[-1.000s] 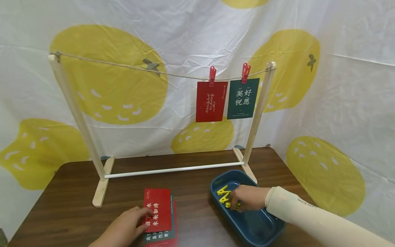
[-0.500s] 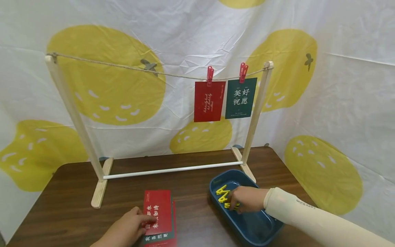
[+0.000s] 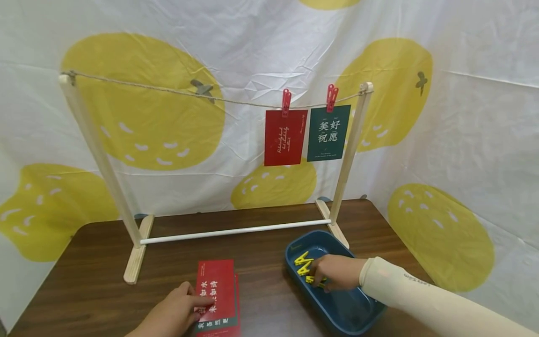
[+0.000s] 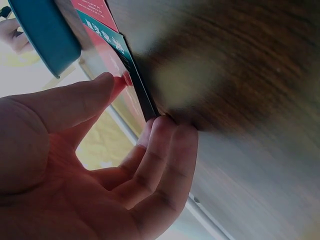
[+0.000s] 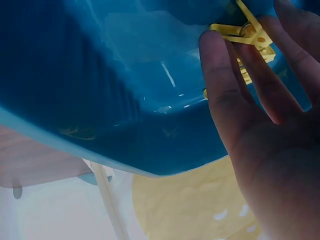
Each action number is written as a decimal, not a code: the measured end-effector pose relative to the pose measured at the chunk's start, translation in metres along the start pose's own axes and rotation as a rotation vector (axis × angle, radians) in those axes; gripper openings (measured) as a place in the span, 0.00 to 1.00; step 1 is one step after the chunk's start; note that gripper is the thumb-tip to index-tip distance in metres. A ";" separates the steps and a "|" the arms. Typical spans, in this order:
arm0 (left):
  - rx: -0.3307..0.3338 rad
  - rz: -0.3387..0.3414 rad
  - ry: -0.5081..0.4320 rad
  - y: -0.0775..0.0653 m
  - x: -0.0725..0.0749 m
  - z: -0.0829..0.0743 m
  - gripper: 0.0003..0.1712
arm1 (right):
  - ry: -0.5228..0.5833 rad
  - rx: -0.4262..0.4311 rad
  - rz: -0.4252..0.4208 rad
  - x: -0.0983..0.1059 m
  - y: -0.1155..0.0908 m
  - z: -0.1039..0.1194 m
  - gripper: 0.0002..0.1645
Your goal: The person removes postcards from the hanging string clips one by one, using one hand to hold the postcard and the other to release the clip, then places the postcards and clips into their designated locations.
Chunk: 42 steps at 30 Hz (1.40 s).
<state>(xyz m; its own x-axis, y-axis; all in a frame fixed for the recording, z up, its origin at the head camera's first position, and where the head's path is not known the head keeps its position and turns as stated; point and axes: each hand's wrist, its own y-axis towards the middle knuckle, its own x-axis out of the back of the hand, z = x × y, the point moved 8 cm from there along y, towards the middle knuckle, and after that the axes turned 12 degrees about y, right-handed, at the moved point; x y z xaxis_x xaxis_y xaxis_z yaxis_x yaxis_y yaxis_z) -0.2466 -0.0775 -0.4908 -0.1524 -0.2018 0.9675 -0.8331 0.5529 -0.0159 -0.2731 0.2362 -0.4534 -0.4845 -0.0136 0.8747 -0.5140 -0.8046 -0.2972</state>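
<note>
In the head view my left hand (image 3: 174,309) is at the left edge of a stack of cards. Its index finger lies on the top red card (image 3: 221,276), which has white characters. A green card (image 3: 217,324) peeks out beneath. The left wrist view has the other fingertips (image 4: 162,125) against the stack's edge. My right hand (image 3: 337,272) reaches into a blue bin (image 3: 353,306). There its thumb and fingers close around a yellow clothespin (image 5: 260,39), with the thumb tip at one handle. More yellow clothespins (image 3: 303,259) lie beside it.
Behind stands a wooden frame (image 3: 94,145) with a string (image 3: 168,89) across its top and a white rod (image 3: 240,231) low down. Red clothespins (image 3: 286,99) hold a red card (image 3: 285,140) and a green card (image 3: 328,140) on the string. A lemon-printed cloth (image 3: 252,47) hangs behind.
The top red card has slid slightly toward the near side, covering more of the green card, and the left index finger reaches farther over it. The right hand stays at the clothespins.
</note>
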 end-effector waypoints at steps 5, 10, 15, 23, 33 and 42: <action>-0.010 0.002 0.005 -0.001 0.000 -0.001 0.18 | 0.002 -0.018 0.008 0.001 -0.001 0.004 0.16; 0.014 0.029 -0.013 -0.001 -0.003 0.000 0.18 | -0.003 -0.027 0.009 -0.001 -0.001 0.003 0.16; 0.033 0.022 -0.016 0.000 -0.004 0.001 0.18 | -0.008 -0.034 0.007 -0.001 -0.002 0.002 0.16; 0.062 0.002 0.005 0.002 -0.002 0.002 0.18 | 0.022 -0.064 0.023 -0.001 0.000 -0.003 0.16; 0.090 -0.171 -0.011 0.026 0.058 -0.009 0.13 | 0.077 -0.060 -0.109 0.067 -0.013 0.013 0.14; 0.031 -0.450 -0.107 0.095 0.131 -0.022 0.18 | -0.050 -0.005 -0.445 0.189 -0.022 0.050 0.11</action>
<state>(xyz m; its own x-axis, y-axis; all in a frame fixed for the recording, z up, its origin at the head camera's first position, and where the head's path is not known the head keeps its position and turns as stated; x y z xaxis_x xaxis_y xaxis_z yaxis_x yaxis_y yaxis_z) -0.3335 -0.0338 -0.3604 0.1757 -0.4995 0.8483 -0.8441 0.3669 0.3909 -0.3178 0.2211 -0.2626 -0.1809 0.3046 0.9352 -0.6682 -0.7358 0.1104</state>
